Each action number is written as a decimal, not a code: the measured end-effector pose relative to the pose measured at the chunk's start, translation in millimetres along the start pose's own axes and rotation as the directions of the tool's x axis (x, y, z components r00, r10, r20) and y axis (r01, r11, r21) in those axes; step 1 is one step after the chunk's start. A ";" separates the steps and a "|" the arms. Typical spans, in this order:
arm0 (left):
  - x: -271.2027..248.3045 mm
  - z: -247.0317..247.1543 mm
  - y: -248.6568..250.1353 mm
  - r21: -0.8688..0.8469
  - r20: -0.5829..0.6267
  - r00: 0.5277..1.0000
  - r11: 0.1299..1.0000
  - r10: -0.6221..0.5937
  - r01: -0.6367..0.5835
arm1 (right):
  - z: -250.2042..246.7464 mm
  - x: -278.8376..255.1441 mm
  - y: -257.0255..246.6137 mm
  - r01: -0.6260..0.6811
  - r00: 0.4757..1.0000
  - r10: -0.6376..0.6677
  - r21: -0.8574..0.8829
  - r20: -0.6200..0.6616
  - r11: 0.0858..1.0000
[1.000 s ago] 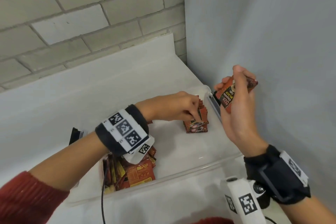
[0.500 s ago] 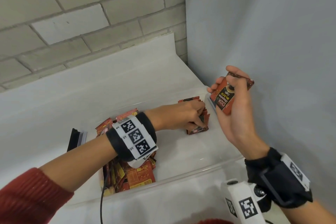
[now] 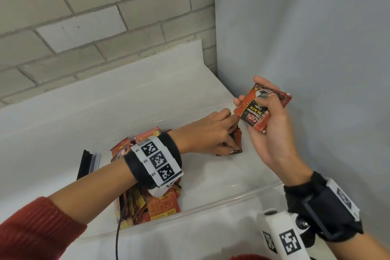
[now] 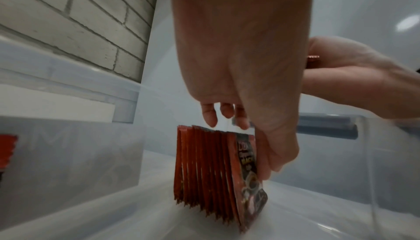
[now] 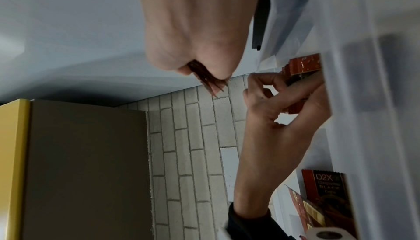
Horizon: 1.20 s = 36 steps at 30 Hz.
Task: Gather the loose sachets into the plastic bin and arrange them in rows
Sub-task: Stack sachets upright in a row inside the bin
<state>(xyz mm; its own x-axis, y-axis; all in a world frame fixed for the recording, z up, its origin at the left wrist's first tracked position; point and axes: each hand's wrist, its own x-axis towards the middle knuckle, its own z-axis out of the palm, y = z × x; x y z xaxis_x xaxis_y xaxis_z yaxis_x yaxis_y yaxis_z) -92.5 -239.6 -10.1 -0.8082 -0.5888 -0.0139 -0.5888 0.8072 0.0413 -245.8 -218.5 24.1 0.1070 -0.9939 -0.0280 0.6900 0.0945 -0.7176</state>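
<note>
Left fingers [image 4: 265, 156] pinching upright sachet row [image 4: 211, 175]; right fingers [image 3: 266, 99] clasping loose sachets [image 3: 256, 110].

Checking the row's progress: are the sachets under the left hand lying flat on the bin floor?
No, the row of sachets stands upright on edge, steadied by the left hand.

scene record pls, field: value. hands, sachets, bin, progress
left hand: steadies the upright row of sachets in the bin, thumb on its front packet
right hand: grips a small stack of sachets above the bin's right end
plastic bin: clear, on a white counter
loose pile: unsorted sachets at the bin's left end
progress: one short row standing, pile not yet arranged
</note>
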 end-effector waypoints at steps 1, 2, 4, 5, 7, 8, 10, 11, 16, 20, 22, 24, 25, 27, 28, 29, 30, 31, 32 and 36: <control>-0.6 -1.4 0.1 -0.014 -0.007 1.000 1.000 0.002 -0.002 | 0.7 0.0 -0.1 0.001 1.000 -0.001 -0.002 0.003 1.000; -1.3 -3.0 -0.2 -0.039 -0.015 1.000 0.999 0.003 -0.004 | 1.2 0.3 -0.1 0.006 1.000 -0.006 -0.005 0.005 1.000; -4.1 -8.8 -2.0 -0.159 -0.023 0.999 0.987 -0.030 0.026 | 2.5 0.1 -0.7 0.018 1.000 -0.018 -0.003 0.013 1.000; -6.4 -13.5 -3.5 -0.261 -0.025 0.997 0.963 -0.074 0.065 | 3.0 -0.1 -1.4 0.019 1.000 -0.019 0.010 0.016 1.000; -12.4 -25.9 -6.9 -0.461 -0.016 0.980 0.871 -0.200 0.171 | 3.9 -0.7 -3.1 0.014 1.000 -0.015 0.042 0.026 0.999; -15.6 -33.3 -7.0 -0.539 -0.014 0.965 0.815 -0.262 0.214 | 4.3 -1.0 -3.5 0.011 1.000 -0.012 0.050 0.029 0.999; -22.1 -47.3 -4.8 -0.680 -0.027 0.930 0.689 -0.367 0.252 | 4.9 -1.1 -3.3 0.011 1.000 -0.012 0.043 0.027 0.999; -24.9 -53.9 -3.0 -0.742 -0.029 0.912 0.620 -0.408 0.254 | 5.1 -1.0 -2.9 0.010 1.000 -0.011 0.028 0.026 1.000; -28.4 -67.8 2.6 -0.892 -0.050 0.851 0.406 -0.522 0.197 | 4.9 -0.6 -1.0 -0.018 0.998 0.019 -0.032 0.057 0.999; -27.6 -70.1 4.3 -0.951 -0.059 0.789 0.274 -0.612 0.141 | 6.1 -1.4 -0.6 -0.051 0.994 0.057 -0.063 0.094 0.997; -28.7 -72.7 3.6 -0.965 -0.058 0.768 0.233 -0.638 0.121 | 6.5 -2.5 -1.0 -0.070 0.989 0.080 -0.080 0.123 0.994; -30.8 -76.3 2.3 -0.960 -0.073 0.759 0.252 -0.647 0.123 | 6.9 -3.7 -1.7 -0.101 0.983 0.112 -0.085 0.148 0.991; -32.2 -78.5 2.0 -0.950 -0.083 0.757 0.280 -0.648 0.136 | 7.0 -4.2 -1.7 -0.123 0.979 0.136 -0.092 0.149 0.988; -34.6 -82.3 1.1 -0.929 -0.101 0.755 0.334 -0.647 0.162 | 6.4 -4.7 -1.2 -0.155 0.973 0.172 -0.117 0.151 0.981; -35.4 -83.7 1.0 -0.922 -0.107 0.756 0.348 -0.646 0.167 | 6.1 -4.7 -0.7 -0.161 0.970 0.181 -0.133 0.161 0.978; -36.1 -84.7 1.0 -0.919 -0.109 0.757 0.355 -0.644 0.171 | 5.6 -4.5 0.1 -0.164 0.967 0.189 -0.153 0.170 0.975; -36.6 -85.2 1.0 -0.916 -0.106 0.758 0.359 -0.643 0.176 | 5.2 -4.3 0.7 -0.167 0.965 0.197 -0.172 0.175 0.971; -36.9 -85.9 0.9 -0.912 -0.103 0.759 0.366 -0.643 0.186 | 4.5 -3.8 1.3 -0.168 0.963 0.202 -0.187 0.180 0.968; -37.1 -86.4 0.8 -0.906 -0.098 0.760 0.373 -0.643 0.198 | 3.7 -3.6 1.9 -0.169 0.960 0.206 -0.195 0.187 0.966; -40.3 -90.3 -1.0 -0.931 -0.039 0.810 0.316 -0.585 0.184 | 1.2 -3.0 3.1 -0.161 0.950 0.212 -0.220 0.230 0.962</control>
<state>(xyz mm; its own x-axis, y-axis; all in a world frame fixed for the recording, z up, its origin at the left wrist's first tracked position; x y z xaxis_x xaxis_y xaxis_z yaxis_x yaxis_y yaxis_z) -58.1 -220.5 80.7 -0.3099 -0.9508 0.0033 -0.3221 0.1083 0.9405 -243.1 -215.1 22.8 0.4125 -0.9108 -0.0184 0.4890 0.2384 -0.8391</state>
